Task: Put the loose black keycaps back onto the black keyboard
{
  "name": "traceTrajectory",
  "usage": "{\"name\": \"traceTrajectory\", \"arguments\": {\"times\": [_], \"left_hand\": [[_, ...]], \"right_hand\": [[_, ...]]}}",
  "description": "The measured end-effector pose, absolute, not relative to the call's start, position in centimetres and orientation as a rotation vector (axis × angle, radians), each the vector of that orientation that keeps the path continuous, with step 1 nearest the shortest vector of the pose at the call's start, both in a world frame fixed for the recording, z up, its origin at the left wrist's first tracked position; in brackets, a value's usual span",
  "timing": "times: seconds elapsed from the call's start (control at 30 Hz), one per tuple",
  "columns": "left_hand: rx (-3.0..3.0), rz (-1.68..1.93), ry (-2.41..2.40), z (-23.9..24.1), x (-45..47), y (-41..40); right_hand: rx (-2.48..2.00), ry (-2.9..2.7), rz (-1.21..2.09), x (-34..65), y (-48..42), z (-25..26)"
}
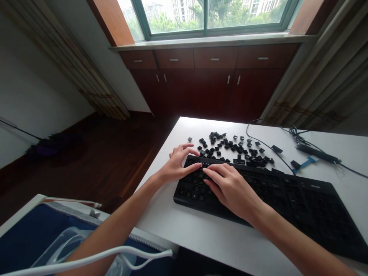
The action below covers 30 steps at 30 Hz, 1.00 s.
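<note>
A long black keyboard [287, 203] lies aslant on the white table, many of its keycaps off and some small keys showing at its left end. My left hand [178, 163] rests at the keyboard's back left corner, fingers spread over the back edge and thumb stretched onto the upper keys. Beside that thumb, the fingertips of my right hand [225, 180] touch the upper left keys. Its thumb sits a little apart from the index finger, and nothing shows between them. Loose black keycaps [230, 145] lie scattered behind the keyboard.
On the right of the white table [201, 226] are a blue brush [309, 161], a black bar-shaped object [317, 153] and a coiled black cable [296, 134]. A white cable [115, 251] crosses in front of my left forearm, over a blue-lined container [25, 226].
</note>
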State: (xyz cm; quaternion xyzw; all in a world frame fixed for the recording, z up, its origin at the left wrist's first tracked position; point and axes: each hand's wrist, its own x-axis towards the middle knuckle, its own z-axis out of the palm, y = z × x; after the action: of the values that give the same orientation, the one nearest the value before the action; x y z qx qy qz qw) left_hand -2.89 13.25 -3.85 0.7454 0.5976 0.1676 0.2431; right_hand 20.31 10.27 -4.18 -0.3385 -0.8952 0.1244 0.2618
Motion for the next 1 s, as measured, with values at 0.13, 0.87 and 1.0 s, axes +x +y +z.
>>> {"name": "traceTrajectory", "arguments": {"times": [0.13, 0.87, 1.0], "left_hand": [[2.024, 0.505, 1.634, -4.1, -2.9, 13.3], [2.005, 0.641, 1.554, -5.4, -2.9, 12.7], [1.998, 0.601, 1.527, -5.4, -3.0, 12.8]], "right_hand": [[-0.899, -2.539, 0.207, 20.2, 10.2, -4.3], [-0.916, -2.491, 0.226, 22.5, 8.7, -3.8], [-0.928, -2.402, 0.221, 24.1, 9.1, -3.8]]}}
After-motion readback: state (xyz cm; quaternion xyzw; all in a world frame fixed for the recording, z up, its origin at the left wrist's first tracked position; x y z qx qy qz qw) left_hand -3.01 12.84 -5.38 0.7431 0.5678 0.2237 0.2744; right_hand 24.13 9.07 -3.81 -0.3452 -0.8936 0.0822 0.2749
